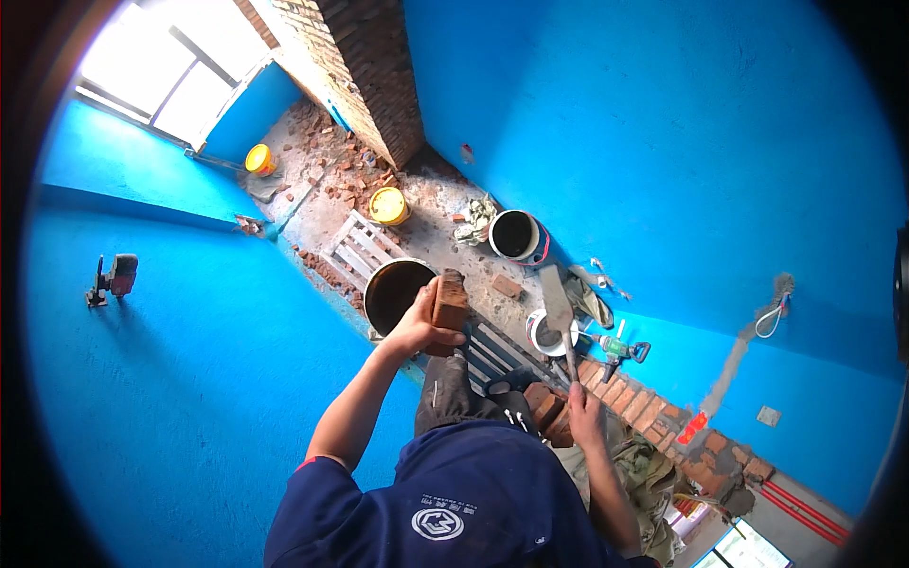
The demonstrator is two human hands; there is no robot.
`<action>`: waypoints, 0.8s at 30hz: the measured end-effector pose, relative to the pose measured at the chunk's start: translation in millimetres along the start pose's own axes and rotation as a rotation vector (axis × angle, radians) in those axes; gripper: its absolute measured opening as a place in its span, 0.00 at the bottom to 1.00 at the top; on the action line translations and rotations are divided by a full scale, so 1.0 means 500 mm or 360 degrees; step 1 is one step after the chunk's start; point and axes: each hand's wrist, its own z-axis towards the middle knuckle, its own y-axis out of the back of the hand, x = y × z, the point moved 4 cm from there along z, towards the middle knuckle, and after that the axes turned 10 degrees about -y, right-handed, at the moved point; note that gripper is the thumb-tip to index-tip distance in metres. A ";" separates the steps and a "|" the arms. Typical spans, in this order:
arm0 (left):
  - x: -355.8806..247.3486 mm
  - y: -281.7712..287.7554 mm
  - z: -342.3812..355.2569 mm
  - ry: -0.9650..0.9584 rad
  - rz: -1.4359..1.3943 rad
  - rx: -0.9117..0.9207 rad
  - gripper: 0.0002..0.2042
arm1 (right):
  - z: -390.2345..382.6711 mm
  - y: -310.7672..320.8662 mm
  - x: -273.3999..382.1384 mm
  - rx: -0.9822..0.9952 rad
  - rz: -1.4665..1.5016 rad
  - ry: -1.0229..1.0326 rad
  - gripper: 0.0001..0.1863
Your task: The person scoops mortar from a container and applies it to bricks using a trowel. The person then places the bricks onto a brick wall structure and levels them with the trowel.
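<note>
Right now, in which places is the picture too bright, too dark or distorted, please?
Head view: the window at upper left is washed out to white; the inside of the black bucket beside the left hand is very dark; the fisheye border falls to black; the brick and trowel look fairly clear.

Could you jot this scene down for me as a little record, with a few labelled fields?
Left hand: the person's left hand grips a brick
Right hand: the right hand holds a trowel by its handle
Near left hand: a large dark-mouthed bucket
Near trowel blade: a white bucket and a green power tool
Farther off: a yellow bucket and brick rubble
Walls: mostly bright blue
</note>
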 end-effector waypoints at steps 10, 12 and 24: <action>-0.067 -0.028 0.014 -0.0340 0.2074 -0.0440 0.44 | 0.009 -0.113 0.213 0.0184 -0.0224 0.0600 0.19; -0.047 -0.025 0.008 -0.0328 0.2196 -0.0508 0.41 | 0.016 -0.128 0.211 0.0158 -0.0288 0.0581 0.21; -0.080 0.018 0.019 -0.0310 0.2176 -0.0703 0.40 | 0.071 -0.214 0.189 0.0132 -0.0520 0.0628 0.20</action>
